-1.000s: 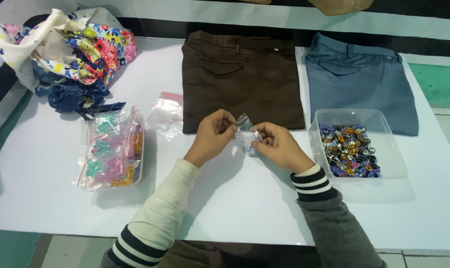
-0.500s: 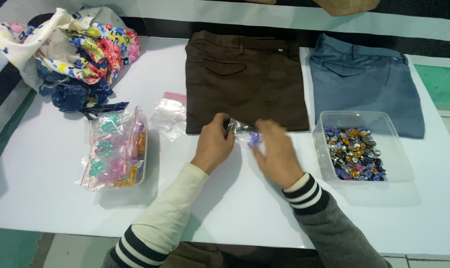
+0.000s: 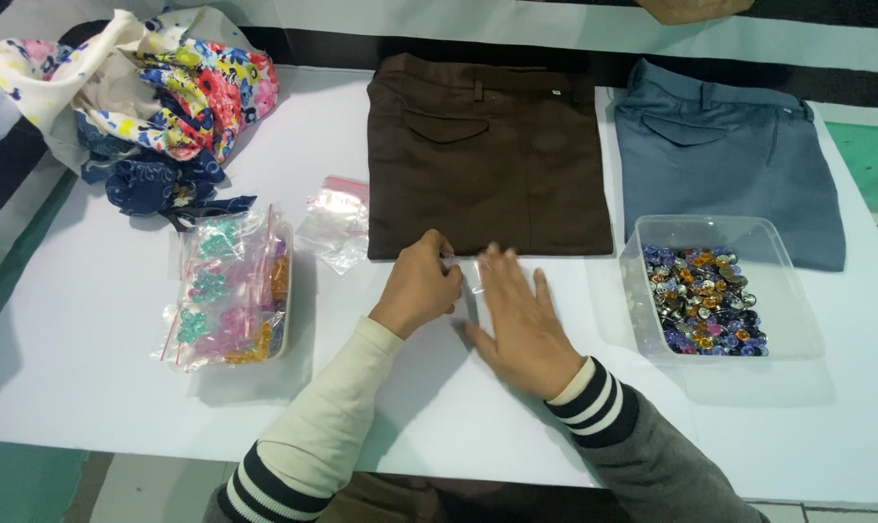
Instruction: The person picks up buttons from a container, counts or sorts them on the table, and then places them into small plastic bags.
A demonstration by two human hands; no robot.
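Head view: small clear bag [image 3: 470,291] lies flat on white counter [image 3: 90,378], just below brown trousers [image 3: 487,155]. Left hand [image 3: 420,289] pinches its edge, grip closed on it. Right hand [image 3: 521,320] presses flat on it, fingers spread. Clear tub of coloured gems [image 3: 715,291] right; grey trousers [image 3: 729,155] behind.

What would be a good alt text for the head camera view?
Two hands, left and right, press a small clear bag flat on a white table. Behind lie brown trousers and blue trousers; a tub of coloured gems stands right.
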